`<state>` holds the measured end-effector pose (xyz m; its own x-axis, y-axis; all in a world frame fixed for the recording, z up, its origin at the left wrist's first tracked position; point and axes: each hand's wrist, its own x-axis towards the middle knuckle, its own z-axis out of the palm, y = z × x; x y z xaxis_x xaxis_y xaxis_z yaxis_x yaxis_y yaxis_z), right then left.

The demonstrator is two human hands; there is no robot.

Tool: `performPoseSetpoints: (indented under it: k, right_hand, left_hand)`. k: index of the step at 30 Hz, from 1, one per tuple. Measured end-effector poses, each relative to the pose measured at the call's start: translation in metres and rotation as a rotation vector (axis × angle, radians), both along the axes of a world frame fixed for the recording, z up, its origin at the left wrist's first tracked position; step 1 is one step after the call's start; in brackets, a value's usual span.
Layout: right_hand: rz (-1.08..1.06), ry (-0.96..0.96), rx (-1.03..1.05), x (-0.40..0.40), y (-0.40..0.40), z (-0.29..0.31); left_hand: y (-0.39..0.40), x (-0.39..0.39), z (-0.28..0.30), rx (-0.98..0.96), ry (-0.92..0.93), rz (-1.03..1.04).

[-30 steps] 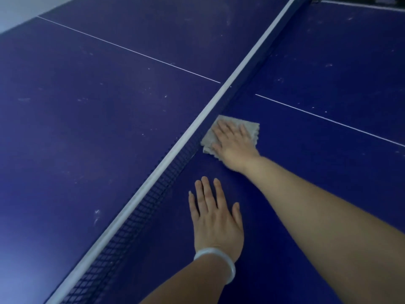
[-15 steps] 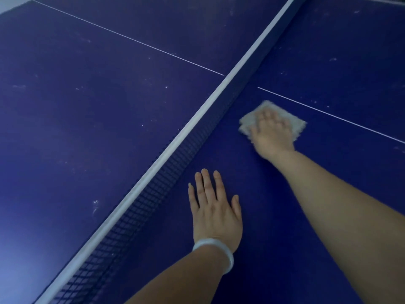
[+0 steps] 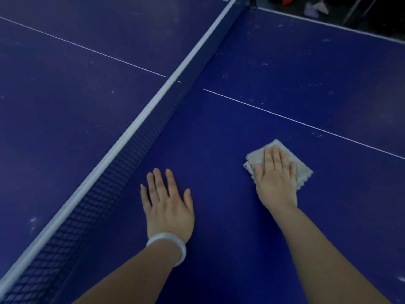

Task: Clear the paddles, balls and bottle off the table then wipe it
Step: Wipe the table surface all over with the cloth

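Right hand (image 3: 276, 178) spread flat, fingers straight, pressing a grey cloth (image 3: 303, 170) on the blue tabletop (image 3: 219, 139), at 3 o'clock from the left hand (image 3: 167, 207); left hand splayed, palm down, beside the net (image 3: 122, 163) at its 9 o'clock; white bangle (image 3: 168, 244) on left wrist

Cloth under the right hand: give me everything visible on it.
The cloth is small, pale grey-beige, soft fabric by its look, folded into layers that show at its left corner, with a wavy hem along its right edge. It lies flat on the blue table, on the near side of the white centre line and well right of the net. The right hand presses on it with straight fingers, covering its middle. Nothing else touches it.
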<state>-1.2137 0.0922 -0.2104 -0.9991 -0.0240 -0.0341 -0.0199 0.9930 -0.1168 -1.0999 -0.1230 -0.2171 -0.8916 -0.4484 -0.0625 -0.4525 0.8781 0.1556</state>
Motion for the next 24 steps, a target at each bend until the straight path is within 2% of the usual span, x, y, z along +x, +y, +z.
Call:
performPoseSetpoints:
  k: [5,8,11,13,16,18,24]
  right_hand:
    - [0.008,-0.044,0.011,0.013,0.004,-0.003]
    - [0.034,-0.061,0.022,0.01,0.008,-0.001]
    - [0.06,-0.068,-0.001,0.01,0.011,-0.002]
    - [0.102,-0.077,-0.032,0.005,0.017,0.0]
    - [0.165,-0.099,-0.05,-0.002,0.038,0.002]
    - [0.105,-0.077,-0.035,-0.003,0.06,-0.002]
    - [-0.3,-0.064,-0.026,-0.039,0.131,-0.002]
  left_hand:
    - [-0.001,0.002,0.004,0.033,0.042,-0.013]
    - [0.006,-0.001,0.01,0.172,0.134,0.001]
    - [0.049,-0.012,0.016,0.273,0.155,-0.182]
    - [0.085,-0.015,0.014,0.227,0.094,-0.251]
    - [0.111,-0.013,0.005,0.06,-0.003,-0.221]
    - [0.113,-0.012,0.0,-0.004,-0.019,-0.219]
    - [0.113,-0.012,-0.001,-0.015,-0.023,-0.226]
